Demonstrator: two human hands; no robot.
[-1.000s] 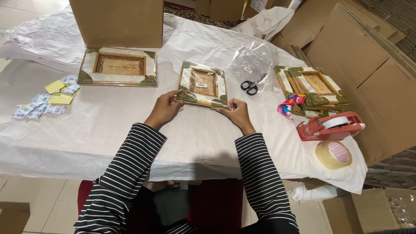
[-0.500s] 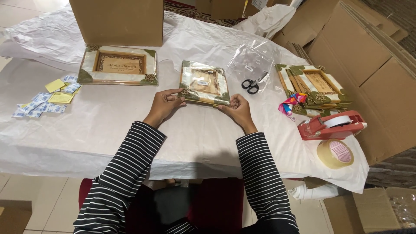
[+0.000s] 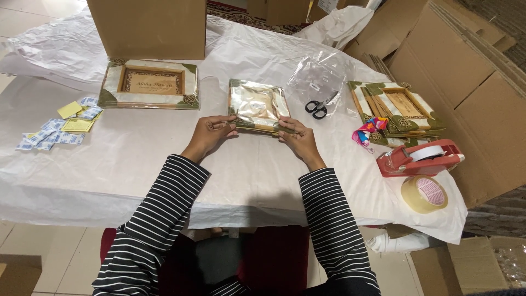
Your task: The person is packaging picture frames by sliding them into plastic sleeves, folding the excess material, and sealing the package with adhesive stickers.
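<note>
Head view: a white-covered table [image 3: 137, 164] spreads under everything, with a tall cardboard box [image 3: 147, 27] far beyond the grip. Further left of the grip lies a large framed plaque [image 3: 149, 83]; to the right sit a stack of frames [image 3: 397, 109], a red tape dispenser [image 3: 419, 159] and a tape roll [image 3: 423, 194]. Black scissors [image 3: 319, 107] lie just right of the grip. Left hand [image 3: 211, 134] and right hand [image 3: 296, 137] each pinch a near corner of the small wrapped frame [image 3: 257, 105], its near edge raised between them.
</note>
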